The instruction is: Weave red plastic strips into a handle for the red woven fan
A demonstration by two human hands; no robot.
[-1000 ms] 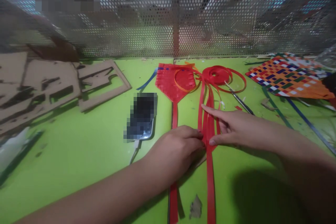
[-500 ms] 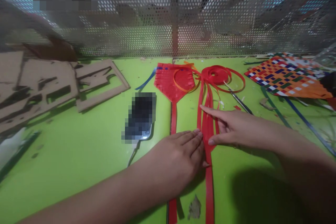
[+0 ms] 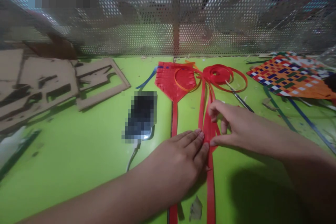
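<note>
My left hand (image 3: 183, 157) lies flat, fingers stretched out, with its fingertips pressing on red strips (image 3: 210, 185) that run up and down the table. To the right of it, my right hand (image 3: 225, 122) has its index finger bent against the upper strips, and its thumb rests lower down, apart from the finger. A red woven piece with a pointed lower end (image 3: 170, 84) lies beyond my left hand, a blue strip threaded through its top. A coil of red strip (image 3: 219, 73) sits above my right hand. An orange loop (image 3: 181, 87) overlaps the woven piece.
A phone (image 3: 143, 113) with a cable lies left of the strips. Cut cardboard frames (image 3: 97, 103) spread along the left. At the right are a pen-like tool (image 3: 243, 101) and a multicoloured woven mat (image 3: 286, 77). A perforated metal panel (image 3: 136, 31) closes off the back.
My right index finger has bent back from its outstretched position on the left strip and now touches strips further right. My left hand stays pressed in nearly the same place.
</note>
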